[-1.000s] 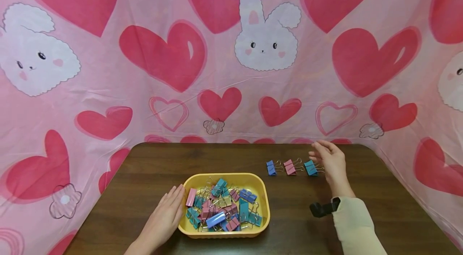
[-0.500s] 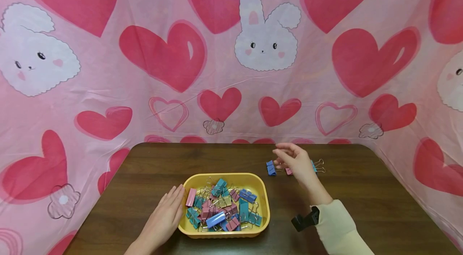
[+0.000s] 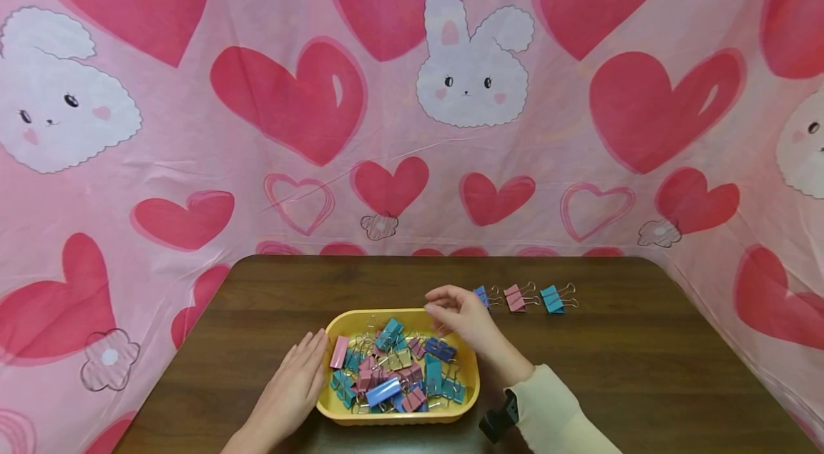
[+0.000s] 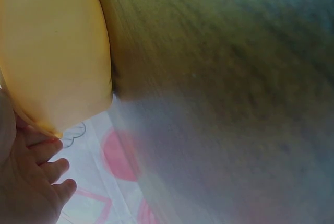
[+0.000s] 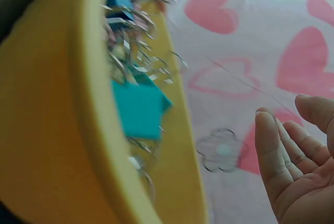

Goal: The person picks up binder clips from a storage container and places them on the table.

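A yellow tray [image 3: 397, 420] full of binder clips stands on the table, its clips blue, pink, teal and gold. My left hand [image 3: 290, 386] rests against the tray's left side with fingers straight; in the left wrist view its fingers [image 4: 49, 171] touch the yellow rim. Over the tray's back right corner hovers my right hand [image 3: 473, 325], fingers loosely bent and nothing between them. Behind it on the table lie a blue clip [image 3: 481, 297], partly hidden by that hand, a pink clip [image 3: 516, 298] and a teal clip [image 3: 553, 299] in a row.
The dark wooden table [image 3: 618, 375] ends at a pink cloth backdrop [image 3: 386, 132] with hearts and rabbits. A black strap device [image 3: 498, 418] sits on the right wrist, beside a pale sleeve [image 3: 560, 407].
From beside the teal clip, my right hand has moved left and nearer, across the row, to the tray. The left hand has stayed at the tray's side.
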`<action>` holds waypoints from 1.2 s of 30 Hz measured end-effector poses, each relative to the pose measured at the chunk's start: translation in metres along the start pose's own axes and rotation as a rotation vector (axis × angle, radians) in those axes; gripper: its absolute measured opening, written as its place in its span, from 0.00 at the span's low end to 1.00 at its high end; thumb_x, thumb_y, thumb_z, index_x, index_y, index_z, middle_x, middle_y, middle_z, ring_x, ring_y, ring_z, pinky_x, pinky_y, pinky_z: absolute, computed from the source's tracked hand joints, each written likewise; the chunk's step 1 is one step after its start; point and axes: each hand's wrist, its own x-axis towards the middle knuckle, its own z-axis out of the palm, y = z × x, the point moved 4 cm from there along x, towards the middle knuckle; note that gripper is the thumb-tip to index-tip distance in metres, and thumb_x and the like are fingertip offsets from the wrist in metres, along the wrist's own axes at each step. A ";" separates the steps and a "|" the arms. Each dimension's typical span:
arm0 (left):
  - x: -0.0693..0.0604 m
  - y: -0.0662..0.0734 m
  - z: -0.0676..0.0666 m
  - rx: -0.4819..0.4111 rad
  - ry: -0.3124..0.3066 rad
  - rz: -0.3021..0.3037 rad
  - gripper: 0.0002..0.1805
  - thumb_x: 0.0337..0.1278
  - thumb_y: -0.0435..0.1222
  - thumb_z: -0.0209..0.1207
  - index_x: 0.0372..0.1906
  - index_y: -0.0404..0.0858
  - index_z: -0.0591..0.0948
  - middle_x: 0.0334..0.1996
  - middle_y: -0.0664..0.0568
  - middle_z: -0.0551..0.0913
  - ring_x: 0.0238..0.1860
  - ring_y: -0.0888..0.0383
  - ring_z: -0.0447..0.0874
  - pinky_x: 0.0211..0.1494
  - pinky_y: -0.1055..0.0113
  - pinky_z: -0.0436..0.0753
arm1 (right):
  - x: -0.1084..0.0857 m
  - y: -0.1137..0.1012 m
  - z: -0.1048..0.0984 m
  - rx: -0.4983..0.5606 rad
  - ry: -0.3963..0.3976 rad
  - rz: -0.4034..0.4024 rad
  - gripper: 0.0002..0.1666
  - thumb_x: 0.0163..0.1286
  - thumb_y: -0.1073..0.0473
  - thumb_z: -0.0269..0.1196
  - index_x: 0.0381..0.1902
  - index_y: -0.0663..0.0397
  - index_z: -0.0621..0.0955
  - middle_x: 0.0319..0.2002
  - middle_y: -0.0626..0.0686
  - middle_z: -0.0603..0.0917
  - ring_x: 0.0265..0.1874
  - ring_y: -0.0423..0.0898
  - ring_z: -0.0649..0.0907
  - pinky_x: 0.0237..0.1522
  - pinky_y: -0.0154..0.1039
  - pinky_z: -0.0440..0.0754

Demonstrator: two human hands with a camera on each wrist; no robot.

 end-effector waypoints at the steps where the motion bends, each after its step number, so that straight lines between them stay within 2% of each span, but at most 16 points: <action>1: 0.000 0.000 0.000 0.001 0.002 -0.001 0.24 0.60 0.33 0.53 0.61 0.28 0.70 0.62 0.40 0.67 0.64 0.44 0.61 0.63 0.49 0.61 | 0.000 -0.002 0.005 -0.009 -0.020 -0.001 0.13 0.64 0.68 0.59 0.44 0.74 0.75 0.33 0.59 0.81 0.27 0.66 0.80 0.28 0.54 0.82; 6: 0.001 0.000 0.000 -0.001 0.001 -0.007 0.24 0.60 0.33 0.53 0.60 0.28 0.70 0.62 0.40 0.67 0.63 0.43 0.62 0.63 0.49 0.61 | 0.002 -0.006 0.027 -0.067 -0.089 0.001 0.12 0.64 0.70 0.58 0.43 0.75 0.76 0.31 0.59 0.82 0.26 0.67 0.79 0.28 0.57 0.81; 11: 0.001 0.000 0.000 -0.007 -0.022 -0.026 0.24 0.61 0.34 0.52 0.61 0.28 0.69 0.63 0.40 0.66 0.64 0.44 0.60 0.65 0.49 0.59 | 0.012 0.011 0.039 -0.047 -0.143 0.028 0.13 0.64 0.69 0.58 0.44 0.76 0.75 0.32 0.64 0.81 0.26 0.66 0.80 0.29 0.59 0.80; 14: 0.001 0.000 0.000 -0.005 -0.017 -0.021 0.24 0.61 0.34 0.52 0.61 0.28 0.69 0.63 0.40 0.66 0.64 0.44 0.60 0.65 0.49 0.59 | 0.018 0.027 0.044 -0.059 -0.154 0.055 0.15 0.64 0.67 0.59 0.45 0.73 0.76 0.33 0.64 0.81 0.26 0.64 0.80 0.27 0.56 0.81; 16: 0.001 0.000 -0.001 -0.001 -0.007 -0.010 0.24 0.60 0.33 0.53 0.61 0.27 0.69 0.62 0.39 0.67 0.64 0.43 0.61 0.64 0.49 0.60 | 0.021 0.034 0.048 -0.083 -0.161 0.073 0.15 0.63 0.65 0.60 0.46 0.70 0.77 0.34 0.59 0.81 0.25 0.60 0.81 0.26 0.52 0.82; 19: 0.000 0.000 -0.001 0.004 -0.002 -0.008 0.25 0.59 0.33 0.53 0.61 0.27 0.70 0.62 0.40 0.67 0.63 0.43 0.61 0.64 0.48 0.61 | 0.023 0.040 0.054 -0.124 -0.179 0.083 0.15 0.62 0.64 0.62 0.46 0.67 0.78 0.37 0.55 0.80 0.24 0.55 0.82 0.25 0.48 0.83; 22: 0.000 -0.001 0.000 0.005 -0.011 -0.017 0.25 0.59 0.34 0.53 0.61 0.28 0.69 0.62 0.40 0.67 0.64 0.44 0.61 0.64 0.48 0.61 | 0.023 0.043 0.060 -0.152 -0.194 0.079 0.14 0.61 0.65 0.62 0.45 0.66 0.79 0.35 0.55 0.80 0.20 0.50 0.80 0.22 0.45 0.82; 27: -0.001 -0.001 0.000 0.006 0.010 -0.002 0.24 0.59 0.33 0.54 0.60 0.28 0.70 0.62 0.40 0.67 0.63 0.43 0.62 0.63 0.48 0.62 | 0.023 0.048 0.070 -0.161 -0.188 0.116 0.13 0.60 0.68 0.62 0.44 0.66 0.80 0.23 0.55 0.79 0.13 0.43 0.74 0.14 0.35 0.75; 29: -0.001 -0.001 0.000 0.007 0.026 0.008 0.24 0.59 0.32 0.54 0.60 0.28 0.70 0.62 0.40 0.68 0.63 0.43 0.63 0.62 0.47 0.63 | 0.023 0.049 0.072 -0.153 -0.171 0.142 0.12 0.60 0.69 0.61 0.44 0.66 0.80 0.22 0.55 0.80 0.12 0.42 0.74 0.14 0.33 0.74; 32: -0.001 0.000 0.000 0.006 0.038 0.013 0.24 0.59 0.32 0.54 0.60 0.28 0.71 0.61 0.40 0.68 0.63 0.44 0.63 0.61 0.47 0.63 | 0.023 0.049 0.072 -0.168 -0.139 0.157 0.11 0.61 0.69 0.61 0.42 0.66 0.81 0.24 0.55 0.80 0.12 0.42 0.75 0.14 0.35 0.77; 36: -0.001 -0.001 0.000 0.005 0.033 0.013 0.24 0.59 0.32 0.54 0.60 0.28 0.71 0.62 0.40 0.68 0.63 0.44 0.62 0.62 0.47 0.63 | 0.023 0.048 0.070 -0.205 -0.112 0.136 0.06 0.60 0.69 0.61 0.37 0.65 0.81 0.23 0.56 0.81 0.12 0.43 0.76 0.16 0.40 0.79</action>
